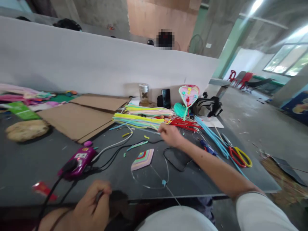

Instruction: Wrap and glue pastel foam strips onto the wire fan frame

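In a room with a concrete floor (243, 123), a dark grey table (115, 186) stands against a pale partition (96, 61).

At the far left lie a green packet (22, 110) and, nearer, a rough tan lump (27, 130). Near the front edge is a small red piece (44, 189). Next comes a purple device (83, 158) with a black plug in it, and behind it flat sheets of cardboard (84, 118).

The left hand (92, 202) is at the front edge, to the right of the red piece, its fingers curled in and the thumb close to them; whether it pinches anything I cannot tell. To its right, a striped piece (143, 159) in pastel and red bands lies flat in mid-table, well apart from both hands. A lidded jar (143, 94) and a dark phone (166, 98) stand along the partition.

In front of them lies a bundle of yellow and pastel stems (137, 120). The right hand (169, 134) is at its right end, fingers bunched together; I cannot tell whether they grip a stem. Beyond, red stems (190, 124) lie beside a pink fan-shaped piece (188, 95), then light-blue stems (214, 139), and scissors (240, 156) with red and yellow handles rest rightmost.
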